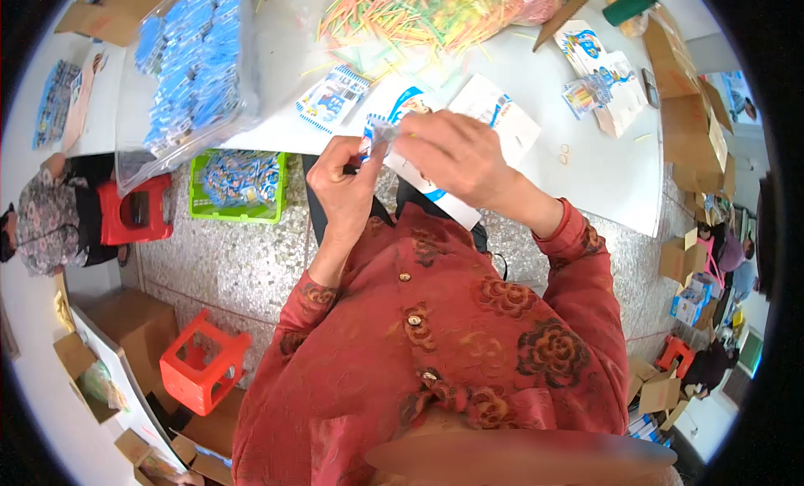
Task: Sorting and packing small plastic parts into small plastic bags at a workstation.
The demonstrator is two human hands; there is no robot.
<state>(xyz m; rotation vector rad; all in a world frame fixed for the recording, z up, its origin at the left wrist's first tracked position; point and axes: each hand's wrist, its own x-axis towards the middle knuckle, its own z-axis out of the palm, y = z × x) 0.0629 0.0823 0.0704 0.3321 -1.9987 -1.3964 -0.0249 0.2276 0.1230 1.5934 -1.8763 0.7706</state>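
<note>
In my left hand point(342, 180) is a small clear plastic packet point(368, 144) with blue print, pinched between thumb and fingers above the table's near edge. My right hand point(456, 155) is beside the packet's upper part, its fingers curled together and slightly blurred. Whatever they grip is hidden. Just beyond my hands lies a flat blue-and-white packet point(332, 98). White printed sheets or cards point(498, 109) with blue marks lie under and right of my right hand. Farther back is a heap of thin pink, yellow and green plastic sticks point(410, 21).
A clear bin point(188, 75) of blue packets stands at the left of the white table point(615, 176). Below is a green basket point(239, 214) of packets. Red stools point(205, 364) stand on the floor. Cardboard boxes point(678, 75) line the right; a seated person point(54, 214) is at the left.
</note>
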